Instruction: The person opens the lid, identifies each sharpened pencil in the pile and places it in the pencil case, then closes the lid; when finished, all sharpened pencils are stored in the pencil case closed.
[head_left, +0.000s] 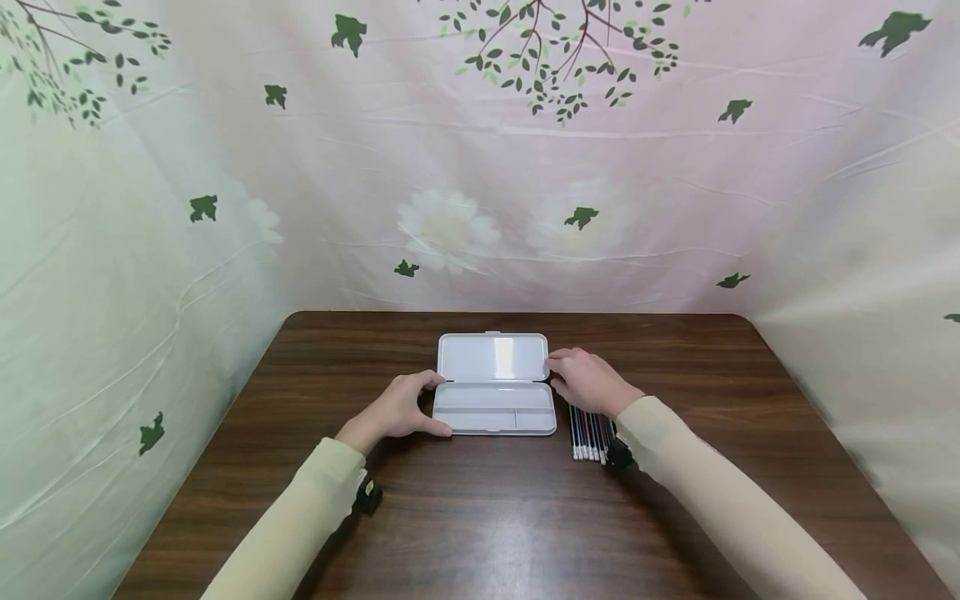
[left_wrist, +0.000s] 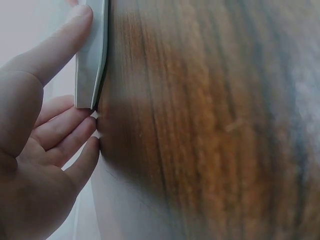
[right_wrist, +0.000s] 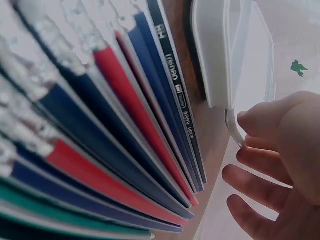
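Note:
A white pencil case (head_left: 474, 397) lies opened out on the table, its lid (head_left: 468, 358) tipped back on the far side. Thin dividers split its tray into compartments, and no pencils lie in them. My left hand (head_left: 397, 407) holds the case by its left end, thumb at the near corner and fingers at the far one. At the right end, my right hand (head_left: 588, 379) pinches the lid's edge between thumb and index finger; the other fingers are bent and free. Several pencils (head_left: 588, 435) in dark blue, red and green lie side by side beneath the right wrist, partly hidden by it.
The dark wooden table (head_left: 480, 517) has a rounded far edge against a hanging cloth (head_left: 480, 167) printed with leaves, birds and flowers. More cloth hangs at both sides. A black wrist device (head_left: 367, 493) sits under the left sleeve, another (head_left: 619, 453) beside the pencils.

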